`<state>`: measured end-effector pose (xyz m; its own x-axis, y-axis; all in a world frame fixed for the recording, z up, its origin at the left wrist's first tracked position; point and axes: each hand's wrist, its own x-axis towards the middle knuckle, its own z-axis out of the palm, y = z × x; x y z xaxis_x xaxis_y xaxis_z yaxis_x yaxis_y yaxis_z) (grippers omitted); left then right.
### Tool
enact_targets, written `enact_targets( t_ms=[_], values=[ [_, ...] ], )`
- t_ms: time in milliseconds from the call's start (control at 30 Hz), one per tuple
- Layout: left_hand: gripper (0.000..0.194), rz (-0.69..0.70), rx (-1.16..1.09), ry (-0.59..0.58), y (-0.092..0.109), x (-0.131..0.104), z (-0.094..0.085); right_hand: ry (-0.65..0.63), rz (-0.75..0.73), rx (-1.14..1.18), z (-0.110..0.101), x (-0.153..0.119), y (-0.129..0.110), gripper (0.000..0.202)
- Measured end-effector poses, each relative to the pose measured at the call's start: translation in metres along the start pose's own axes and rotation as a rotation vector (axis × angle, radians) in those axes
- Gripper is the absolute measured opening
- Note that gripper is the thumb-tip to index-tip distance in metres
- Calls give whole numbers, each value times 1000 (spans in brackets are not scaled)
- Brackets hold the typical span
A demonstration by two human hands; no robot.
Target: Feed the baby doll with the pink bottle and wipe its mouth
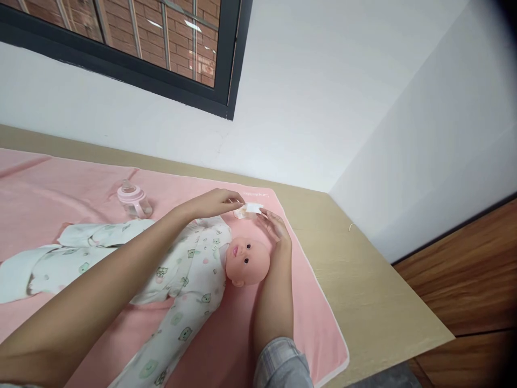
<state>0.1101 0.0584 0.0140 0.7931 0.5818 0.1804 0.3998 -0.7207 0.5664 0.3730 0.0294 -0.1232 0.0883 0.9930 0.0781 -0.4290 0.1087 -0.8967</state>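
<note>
Item: small white pad (252, 208), pinched by my left hand (216, 202) and right hand (277, 227), both grips grasping it, kept above the doll (194, 269) on the pink mat (315, 302).

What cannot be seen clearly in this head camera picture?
- The small white folded item held between both hands: too small to identify.
- The left hand fingers hide part of the item.
- The baby doll in a white printed sleepsuit: its lower leg is cut off by the bottom edge.
- The pale pink baby bottle: contents unreadable.
</note>
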Motion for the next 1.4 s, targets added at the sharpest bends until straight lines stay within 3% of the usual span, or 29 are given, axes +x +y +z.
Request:
enact_targets(
  t_ms=[200,367,567,700,1000,1233,1400],
  values=[
    [48,-35,-165,92,-4,-19,7,-30,-76,-126,28,-11,-40,35],
    [52,77,-187,94,-1,-30,13,-240,-132,-326,68,-29,-76,35],
    [47,213,-417,-154,-1,-38,6,-559,-111,-516,104,-54,-96,28],
    [33,231,-490,-257,-4,-45,2,-647,-123,-576,120,-66,-102,26],
    [29,60,-491,-290,-7,-63,-4,-666,-222,-766,137,-84,-115,19],
    [27,81,-423,-281,-12,-70,-9,-603,-230,-831,143,-82,-111,15],
    [30,83,-388,-210,-13,-73,-11,-546,-225,-881,148,-80,-109,17]
  ],
)
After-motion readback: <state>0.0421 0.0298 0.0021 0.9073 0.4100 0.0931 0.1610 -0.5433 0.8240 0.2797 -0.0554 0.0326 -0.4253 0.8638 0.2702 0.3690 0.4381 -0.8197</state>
